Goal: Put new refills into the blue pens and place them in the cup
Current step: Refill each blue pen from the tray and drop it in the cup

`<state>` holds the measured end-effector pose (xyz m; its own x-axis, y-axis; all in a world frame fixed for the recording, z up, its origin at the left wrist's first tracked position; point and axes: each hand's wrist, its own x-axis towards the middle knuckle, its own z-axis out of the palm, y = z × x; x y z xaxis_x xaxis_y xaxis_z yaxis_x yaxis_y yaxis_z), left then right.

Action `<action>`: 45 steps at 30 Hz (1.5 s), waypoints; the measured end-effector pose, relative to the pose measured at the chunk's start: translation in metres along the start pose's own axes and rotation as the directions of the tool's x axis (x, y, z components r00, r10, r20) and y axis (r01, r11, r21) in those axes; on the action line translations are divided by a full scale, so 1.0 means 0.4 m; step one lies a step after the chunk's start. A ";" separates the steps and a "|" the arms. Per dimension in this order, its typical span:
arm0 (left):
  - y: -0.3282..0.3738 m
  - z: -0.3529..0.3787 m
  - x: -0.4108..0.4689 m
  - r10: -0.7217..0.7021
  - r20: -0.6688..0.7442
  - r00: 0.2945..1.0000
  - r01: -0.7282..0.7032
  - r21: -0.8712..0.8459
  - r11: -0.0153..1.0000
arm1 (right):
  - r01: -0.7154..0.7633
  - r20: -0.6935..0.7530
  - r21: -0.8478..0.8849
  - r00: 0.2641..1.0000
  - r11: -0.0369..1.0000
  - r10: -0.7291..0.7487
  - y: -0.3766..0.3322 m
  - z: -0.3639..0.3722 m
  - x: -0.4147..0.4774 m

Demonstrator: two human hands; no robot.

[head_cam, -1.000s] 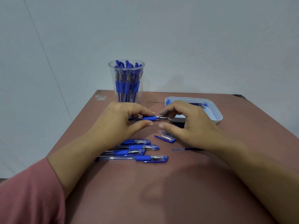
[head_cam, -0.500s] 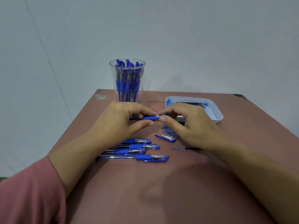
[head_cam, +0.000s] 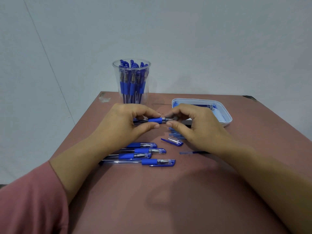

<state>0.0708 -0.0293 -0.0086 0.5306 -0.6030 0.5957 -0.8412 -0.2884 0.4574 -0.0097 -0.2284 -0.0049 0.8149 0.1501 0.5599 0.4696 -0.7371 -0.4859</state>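
- A blue gel pen, uncapped, is held level above the middle of the brown table, its metal tip pointing toward 3 o'clock.
- The left hand clamps thumb and fingers on the barrel at the blue rubber grip.
- The right hand pinches thumb and forefinger together at the pen's tip; whether they grip the nose cone or only touch it is hard to tell.
- Toward 6 o'clock of the held pen, four capped pens lie side by side on the table.
- Toward 4 o'clock lies a loose blue cap, with a thin refill beyond it.
- At 11 o'clock stands a clear plastic cup packed with capped blue pens.
- At 2 o'clock sits a white tray holding refills, smeared with blue ink.
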 end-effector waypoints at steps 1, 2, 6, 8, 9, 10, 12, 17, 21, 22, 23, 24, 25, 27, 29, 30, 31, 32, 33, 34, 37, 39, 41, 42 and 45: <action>0.000 0.000 -0.001 -0.002 -0.001 1.000 0.002 -0.001 1.000 | -0.014 0.002 0.016 1.000 1.000 0.014 -0.001 0.001 -0.002; -0.001 0.000 0.000 0.000 -0.001 1.000 0.000 0.001 1.000 | -0.036 0.004 0.036 0.999 0.999 0.036 -0.003 0.002 -0.004; -0.001 -0.001 0.000 0.013 0.003 1.000 -0.013 0.004 1.000 | -0.117 -0.028 0.128 0.992 0.985 0.121 -0.010 0.002 -0.002; -0.003 -0.001 0.000 0.008 0.009 1.000 -0.008 0.014 1.000 | -0.109 -0.020 0.104 0.993 0.989 0.112 -0.010 0.004 0.002; -0.004 -0.001 0.000 0.006 0.015 1.000 -0.006 0.021 1.000 | -0.111 -0.006 0.097 0.994 0.989 0.112 -0.010 0.005 0.003; -0.005 -0.001 0.000 0.002 0.019 1.000 -0.002 0.025 1.000 | -0.117 0.006 0.099 0.993 0.988 0.116 -0.008 0.006 0.003; -0.009 -0.002 -0.001 -0.016 0.021 1.000 0.015 0.030 0.999 | -0.125 0.007 0.094 0.992 0.988 0.125 -0.004 0.007 0.002; -0.021 -0.013 0.003 -0.085 0.014 0.996 0.084 0.060 0.995 | -0.111 -0.066 0.036 0.991 0.993 0.113 0.006 -0.001 0.003; -0.034 -0.030 0.008 -0.138 0.002 0.990 0.137 0.117 0.984 | -0.090 0.110 -0.131 0.988 0.987 0.105 0.023 0.000 0.008; -0.037 -0.033 0.009 -0.146 -0.004 0.989 0.145 0.123 0.982 | -0.050 0.171 -0.180 0.982 0.982 0.082 0.028 0.004 0.010; -0.039 -0.035 0.010 -0.150 -0.008 0.989 0.150 0.129 0.980 | 0.000 0.220 -0.225 0.974 0.974 0.051 0.031 0.010 0.013; -0.040 -0.035 0.009 -0.154 -0.010 0.988 0.154 0.135 0.979 | 0.054 0.254 -0.266 0.967 0.962 0.016 0.036 0.017 0.016; -0.040 -0.035 0.009 -0.158 -0.007 0.987 0.157 0.138 0.978 | 0.100 0.277 -0.304 0.961 0.948 -0.012 0.038 0.023 0.019; -0.040 -0.033 0.008 -0.165 0.004 0.986 0.163 0.142 0.976 | 0.144 0.306 -0.351 0.952 0.925 -0.032 0.038 0.031 0.026; -0.040 -0.034 0.009 -0.164 0.017 0.986 0.160 0.149 0.976 | 0.155 0.336 -0.351 0.941 0.923 -0.030 0.040 0.032 0.030; -0.040 -0.034 0.009 -0.163 0.025 0.986 0.157 0.155 0.975 | 0.151 0.347 -0.344 0.938 0.927 -0.024 0.041 0.032 0.031; -0.039 -0.034 0.009 -0.162 0.032 0.986 0.155 0.158 0.975 | 0.141 0.349 -0.340 0.937 0.930 -0.014 0.042 0.030 0.032; -0.037 -0.034 0.010 -0.162 0.036 0.986 0.154 0.160 0.975 | 0.127 0.344 -0.340 0.939 0.932 -0.003 0.041 0.026 0.033; -0.036 -0.034 0.009 -0.160 0.035 0.986 0.153 0.159 0.975 | 0.113 0.331 -0.338 0.944 0.934 0.006 0.039 0.019 0.034; -0.033 -0.033 0.008 -0.158 0.031 0.987 0.151 0.156 0.976 | 0.099 0.309 -0.328 0.951 0.939 0.008 0.036 0.012 0.034; -0.029 -0.030 0.007 -0.152 0.017 0.988 0.148 0.149 0.978 | 0.089 0.193 -0.276 0.981 0.957 -0.035 0.028 -0.015 0.028; -0.031 -0.027 0.007 -0.139 0.014 0.990 0.135 0.151 0.979 | 0.076 0.084 -0.252 0.995 0.965 -0.057 0.027 -0.025 0.022; -0.032 -0.021 0.007 -0.123 0.020 0.992 0.120 0.131 0.984 | 0.065 -0.006 -0.213 0.998 0.975 -0.068 0.025 -0.026 0.019; -0.031 -0.017 0.006 -0.114 0.023 0.993 0.111 0.117 0.987 | 0.058 -0.030 -0.192 0.997 0.980 -0.065 0.024 -0.023 0.018; -0.021 -0.006 0.002 -0.061 0.024 0.998 0.059 0.076 0.995 | 0.029 -0.016 -0.138 0.999 0.990 -0.032 0.018 -0.006 0.018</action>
<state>0.0787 -0.0255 -0.0105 0.5785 -0.6017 0.5507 -0.8137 -0.3792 0.4405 -0.0014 -0.2344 -0.0029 0.7939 0.1625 0.5859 0.4417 -0.8164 -0.3721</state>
